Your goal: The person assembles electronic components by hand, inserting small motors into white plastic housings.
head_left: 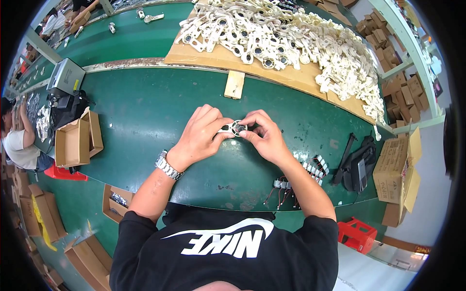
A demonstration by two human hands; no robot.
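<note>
Left hand (200, 137): its grip is pinched tight on the left end of a small white part (233, 129). A shiny metal watch (168, 165) sits on the wrist.
Right hand (264, 135): its grip is pinched shut on the right side of the same part, fingertips on the dark round middle.
White part: it is held up between both grips, just above the green bench (145, 111). It is white plastic with a black round hole piece in it.
Bench: a wide, smooth green top with a few scuffs and worn marks near the person's body.
Past the grips: a small wood block (235, 84) lies on the bench, and behind it a big cardboard sheet (291, 77) holds a heap of white parts (286, 36) that look much like the held one.
Right of the grips: little motors with thin wires (301, 177) lie close to the right arm. Farther out is a black bag (358, 167), then a brown cardboard box (395, 167).
Left of the grips: an open cardboard box (77, 138) stands well apart, with a grey metal box (65, 76) behind it.
Room: more cardboard boxes are piled by the walls, red plastic stools (357, 234) stand by the bench, and another person (17, 140) works far off on the left.
</note>
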